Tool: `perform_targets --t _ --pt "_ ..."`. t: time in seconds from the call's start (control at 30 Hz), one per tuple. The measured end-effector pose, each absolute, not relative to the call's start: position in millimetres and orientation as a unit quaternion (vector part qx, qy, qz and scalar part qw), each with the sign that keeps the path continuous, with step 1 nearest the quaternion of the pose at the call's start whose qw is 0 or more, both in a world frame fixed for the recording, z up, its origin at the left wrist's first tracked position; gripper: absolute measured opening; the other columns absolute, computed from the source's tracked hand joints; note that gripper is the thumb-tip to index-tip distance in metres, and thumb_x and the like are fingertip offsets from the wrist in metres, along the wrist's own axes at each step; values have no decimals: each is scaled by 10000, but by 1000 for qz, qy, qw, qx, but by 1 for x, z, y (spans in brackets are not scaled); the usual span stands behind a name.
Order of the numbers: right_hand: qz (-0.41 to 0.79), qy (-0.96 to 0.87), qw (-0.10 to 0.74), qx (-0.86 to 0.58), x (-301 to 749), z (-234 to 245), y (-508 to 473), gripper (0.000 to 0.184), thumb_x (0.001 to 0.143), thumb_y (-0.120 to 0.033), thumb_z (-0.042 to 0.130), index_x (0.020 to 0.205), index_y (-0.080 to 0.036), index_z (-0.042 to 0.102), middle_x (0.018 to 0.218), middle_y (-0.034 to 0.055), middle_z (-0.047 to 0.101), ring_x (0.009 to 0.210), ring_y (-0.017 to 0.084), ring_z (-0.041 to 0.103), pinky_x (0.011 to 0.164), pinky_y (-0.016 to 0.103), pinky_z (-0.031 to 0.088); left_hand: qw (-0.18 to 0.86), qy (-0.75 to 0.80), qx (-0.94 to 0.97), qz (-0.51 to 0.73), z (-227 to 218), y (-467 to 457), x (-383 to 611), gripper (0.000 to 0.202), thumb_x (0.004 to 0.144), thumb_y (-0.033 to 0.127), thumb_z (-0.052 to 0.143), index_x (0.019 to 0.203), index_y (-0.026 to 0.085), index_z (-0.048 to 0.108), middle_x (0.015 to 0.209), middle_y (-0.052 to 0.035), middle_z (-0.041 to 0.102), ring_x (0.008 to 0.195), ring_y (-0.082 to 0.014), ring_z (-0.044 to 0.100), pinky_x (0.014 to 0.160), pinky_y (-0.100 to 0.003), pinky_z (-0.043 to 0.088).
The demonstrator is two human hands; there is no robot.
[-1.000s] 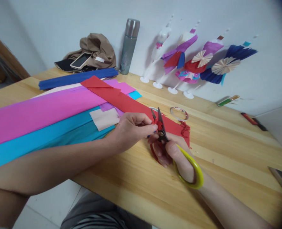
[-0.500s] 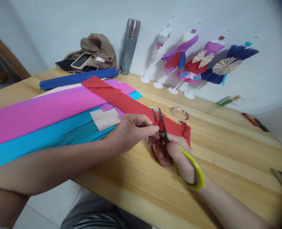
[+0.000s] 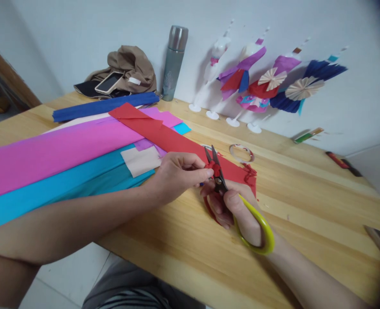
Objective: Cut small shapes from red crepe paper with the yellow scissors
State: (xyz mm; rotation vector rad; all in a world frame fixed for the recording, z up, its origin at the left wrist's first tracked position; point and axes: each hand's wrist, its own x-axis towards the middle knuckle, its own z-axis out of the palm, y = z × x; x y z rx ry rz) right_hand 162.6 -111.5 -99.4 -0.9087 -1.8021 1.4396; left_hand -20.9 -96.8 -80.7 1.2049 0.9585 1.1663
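Between the thumb and fingers of my left hand (image 3: 185, 174) is a small gathered piece of red crepe paper (image 3: 214, 168). My right hand (image 3: 238, 206) is closed round a pair of scissors (image 3: 259, 223) with yellow handles and dark blades. The blades stand slightly apart and point away from me, with the red piece lying between and against them. Beneath both hands a long folded strip of red crepe paper (image 3: 177, 141) stretches across the table, with red scraps (image 3: 249, 171) at its near right end. Some right-hand fingers are hidden behind the scissors.
Pink (image 3: 64, 146) and blue crepe paper (image 3: 25, 201) lie at the left. A phone (image 3: 109, 82) rests on a cap and brown cloth beside a thermos (image 3: 175, 64). Several decorated figures on white stands (image 3: 233, 122) line the wall. A tape roll (image 3: 241, 153) lies right of centre.
The scissor blades have drawn slightly closer together around the red piece. Both hands stay in nearly the same place, and the view has shifted very slightly.
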Motion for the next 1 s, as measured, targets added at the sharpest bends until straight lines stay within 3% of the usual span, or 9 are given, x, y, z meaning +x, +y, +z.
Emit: perform_targets --t 0.1,0.23,0.43,0.7,0.83,1.0 --pt "545 -679 345 -350 164 -99 -107 483 937 -659 506 926 -189 618 539 -63 454 386 81 382 369 224 275 562 437 504 489 -78 -94 -22 197 736 219 700 573 147 617 545 7 629 491 -63 517 478 -180 391" --pt "504 -643 431 -384 166 -99 -96 287 903 -492 666 952 -210 640 567 -54 518 437 101 453 413 239 357 559 450 513 470 -75 -92 -24 218 726 208 680 544 146 579 538 4 615 485 -65 512 478 -185 380" --pt "446 -630 494 -400 160 -88 -94 263 757 -335 806 969 -249 676 875 12 734 624 144 604 584 302 501 567 447 550 419 -77 -93 -21 169 700 206 675 565 135 604 494 28 559 482 -56 459 475 -186 315" --pt "447 -600 496 -440 152 -85 -97 246 631 -185 826 808 -283 686 702 -20 651 550 142 539 516 301 457 556 438 592 386 -78 -93 -20 202 699 240 688 552 130 603 492 35 530 495 -52 431 474 -185 285" --pt "512 -566 485 -427 155 -88 -95 241 639 -244 828 841 -271 698 703 -20 658 505 132 543 464 281 422 572 428 593 372 -81 -92 -23 196 703 249 690 566 134 610 498 32 550 487 -55 455 467 -179 312" --pt "478 -606 471 -428 154 -84 -95 200 664 -245 837 789 -270 684 659 -16 635 521 141 528 482 292 425 582 416 597 363 -83 -90 -23 181 690 217 704 555 131 618 477 41 543 459 -40 440 444 -163 289"
